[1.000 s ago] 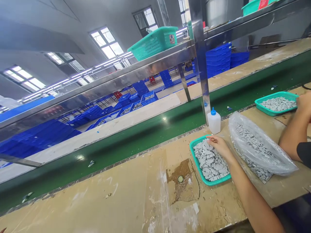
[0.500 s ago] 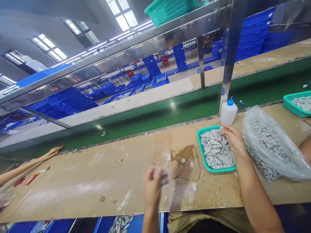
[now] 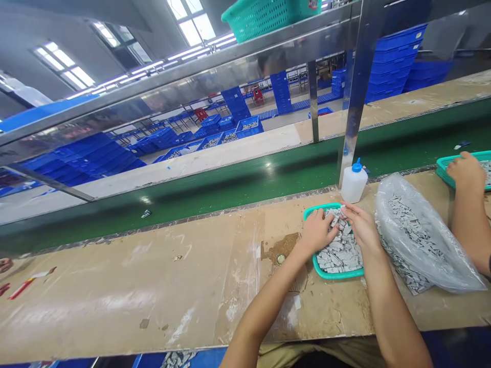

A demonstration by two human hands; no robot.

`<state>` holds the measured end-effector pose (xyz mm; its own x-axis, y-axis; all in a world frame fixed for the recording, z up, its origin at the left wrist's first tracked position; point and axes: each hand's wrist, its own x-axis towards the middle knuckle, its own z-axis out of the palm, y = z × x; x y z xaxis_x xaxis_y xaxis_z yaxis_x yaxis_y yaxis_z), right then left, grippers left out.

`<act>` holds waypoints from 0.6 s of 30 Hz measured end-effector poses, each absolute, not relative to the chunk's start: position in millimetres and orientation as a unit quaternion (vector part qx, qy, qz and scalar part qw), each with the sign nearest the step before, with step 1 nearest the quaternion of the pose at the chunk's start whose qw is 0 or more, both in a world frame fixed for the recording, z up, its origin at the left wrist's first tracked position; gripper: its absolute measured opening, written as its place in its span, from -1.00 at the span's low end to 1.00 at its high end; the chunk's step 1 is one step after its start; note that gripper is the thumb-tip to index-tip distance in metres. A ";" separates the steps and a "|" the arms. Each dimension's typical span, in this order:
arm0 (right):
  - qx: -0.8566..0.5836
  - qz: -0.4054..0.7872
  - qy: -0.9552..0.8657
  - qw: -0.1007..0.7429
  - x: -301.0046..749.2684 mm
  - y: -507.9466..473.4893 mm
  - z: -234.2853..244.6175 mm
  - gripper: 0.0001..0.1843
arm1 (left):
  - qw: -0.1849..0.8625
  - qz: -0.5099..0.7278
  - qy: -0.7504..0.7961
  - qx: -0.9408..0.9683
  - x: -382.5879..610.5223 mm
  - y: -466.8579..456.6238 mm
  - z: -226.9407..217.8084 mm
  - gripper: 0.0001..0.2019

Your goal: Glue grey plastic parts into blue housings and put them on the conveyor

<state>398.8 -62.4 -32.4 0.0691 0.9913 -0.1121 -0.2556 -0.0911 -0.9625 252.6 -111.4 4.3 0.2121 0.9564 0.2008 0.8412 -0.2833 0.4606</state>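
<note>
My left hand (image 3: 317, 232) is over the green basket (image 3: 335, 275), its fingers curled apart and touching the small grey-white pieces (image 3: 339, 255) heaped inside. I cannot see a piece gripped in it. At the basket's far right rim, my right hand (image 3: 360, 225) pinches one small grey-white piece (image 3: 342, 208) between thumb and fingertips. A round metal-looking disc (image 3: 281, 259) is set on a worn cardboard patch, partly behind my left forearm.
A white bottle with a blue cap (image 3: 353, 181) stands behind the basket. To the right lies a clear plastic bag (image 3: 422, 235) of similar pieces. A co-worker's hand (image 3: 466, 174) is at another green basket (image 3: 443, 171). A green conveyor belt (image 3: 230, 184) runs behind the bench; a metal post rises by the bottle.
My left hand has moved right and away from me, from beside the cardboard patch into the basket. My right hand stays at the rim with its piece. A co-worker's hand has reached the right-hand basket.
</note>
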 end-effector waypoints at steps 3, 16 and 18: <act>-0.479 0.564 -0.385 0.551 400.5 -62.4 -34.2 -0.46 | 0.138 0.232 0.606 0.748 247.3 -121.5 5.3 -0.59; -0.475 0.559 -0.389 0.556 407.4 -55.7 -43.0 -0.43 | 0.238 0.159 0.613 0.736 268.1 -123.6 3.3 -0.28; -0.471 0.556 -0.393 0.561 409.1 -54.6 -43.1 -0.44 | 0.273 0.185 0.624 0.708 264.8 -126.7 7.5 -0.30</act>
<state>409.1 -54.6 -43.1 0.0734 0.9939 -0.0828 -0.2547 -0.0616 -0.9650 264.8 -126.7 7.5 0.1514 0.9854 -0.0785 0.7830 -0.0710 0.6180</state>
